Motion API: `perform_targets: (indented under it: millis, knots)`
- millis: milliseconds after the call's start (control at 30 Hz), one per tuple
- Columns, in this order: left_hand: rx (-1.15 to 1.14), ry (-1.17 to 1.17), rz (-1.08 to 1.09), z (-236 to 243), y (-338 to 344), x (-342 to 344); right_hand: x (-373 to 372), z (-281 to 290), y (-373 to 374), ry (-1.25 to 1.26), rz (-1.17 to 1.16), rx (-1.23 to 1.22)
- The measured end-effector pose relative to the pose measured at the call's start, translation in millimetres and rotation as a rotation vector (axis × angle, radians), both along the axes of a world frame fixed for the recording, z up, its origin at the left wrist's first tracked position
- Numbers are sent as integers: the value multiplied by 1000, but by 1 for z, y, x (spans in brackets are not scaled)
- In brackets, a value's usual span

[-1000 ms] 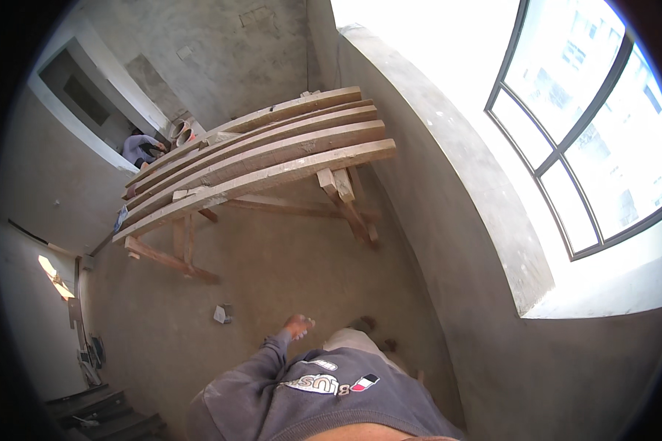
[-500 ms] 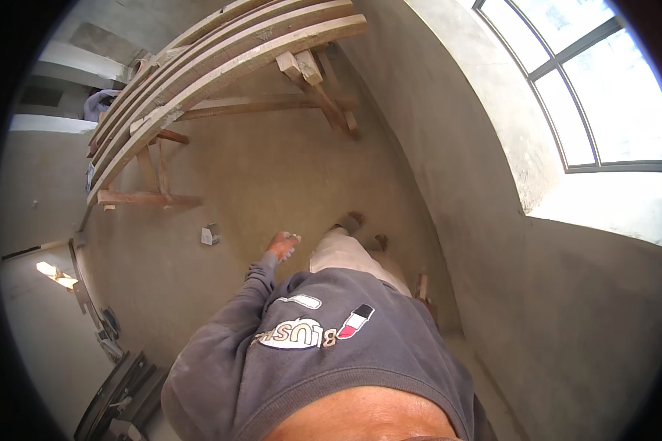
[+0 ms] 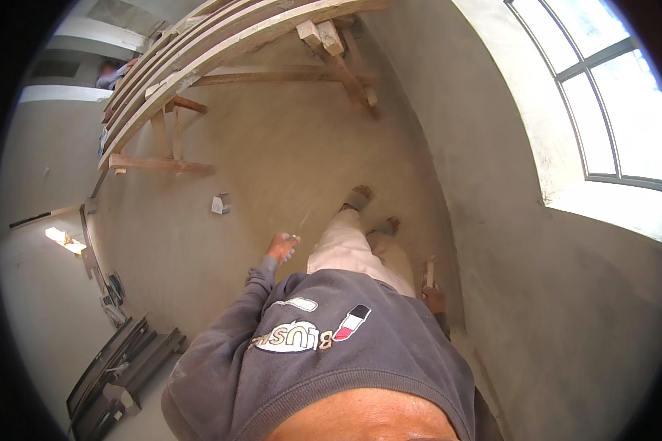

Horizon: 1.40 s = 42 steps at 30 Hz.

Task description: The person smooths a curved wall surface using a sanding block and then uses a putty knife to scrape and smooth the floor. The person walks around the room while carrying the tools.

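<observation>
My left hand (image 3: 282, 248) is low by my left leg, fingers curled; what they hold, if anything, is too small to make out. My right hand (image 3: 432, 292), partly hidden by my body, is closed on a pale wooden stick (image 3: 430, 272) beside my right leg. My light trousers (image 3: 346, 250) and two sandalled feet show below me on the grey concrete floor (image 3: 279, 154). A small pale box-like scrap (image 3: 218, 206) lies on the floor forward and left of my left hand.
Ahead stands a wooden trestle stand (image 3: 272, 27) with long beams. A co-worker (image 3: 110, 75) is beyond it at the upper left. A plastered wall (image 3: 537, 279) with a bright window (image 3: 625, 110) runs along my right. Dark metal profiles (image 3: 118, 367) lie at the lower left.
My view has tipped down, so the stand sits higher in the picture. My feet have stepped forward, and my right hand with the stick shows more beside my leg.
</observation>
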<state>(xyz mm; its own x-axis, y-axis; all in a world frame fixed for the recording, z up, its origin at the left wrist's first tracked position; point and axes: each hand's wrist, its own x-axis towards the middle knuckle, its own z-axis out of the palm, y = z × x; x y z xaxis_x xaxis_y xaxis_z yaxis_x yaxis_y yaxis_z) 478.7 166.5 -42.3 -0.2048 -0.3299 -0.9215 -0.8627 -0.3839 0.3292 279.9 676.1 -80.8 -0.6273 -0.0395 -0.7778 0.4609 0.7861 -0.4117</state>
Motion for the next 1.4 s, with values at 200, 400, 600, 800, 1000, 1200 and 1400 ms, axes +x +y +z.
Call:
perform_targets:
  millis: [200, 400, 600, 800, 1000, 1200, 1400]
  knots:
    - [20, -1, 57, -17, 5, 40, -4, -2, 10, 27, -96, -65]
    - [7, 169, 131, -30, -6, 42, 10, -25, 26, 94, -31, 74]
    - [-93, 149, 140, -27, -10, 54, 9, 6, -28, 105, 183, 194]
    - [-91, 75, 282, -46, -7, 116, -35, 59, -123, 169, 423, 158]
    - [-127, 7, 404, -91, 11, 189, -72, 53, -198, 360, 553, -77]
    - [-172, 114, 611, -90, 20, 219, -110, 13, -247, 456, 654, -308]
    - [-184, 110, 732, -98, 40, 245, -104, 31, -312, 403, 904, -119]
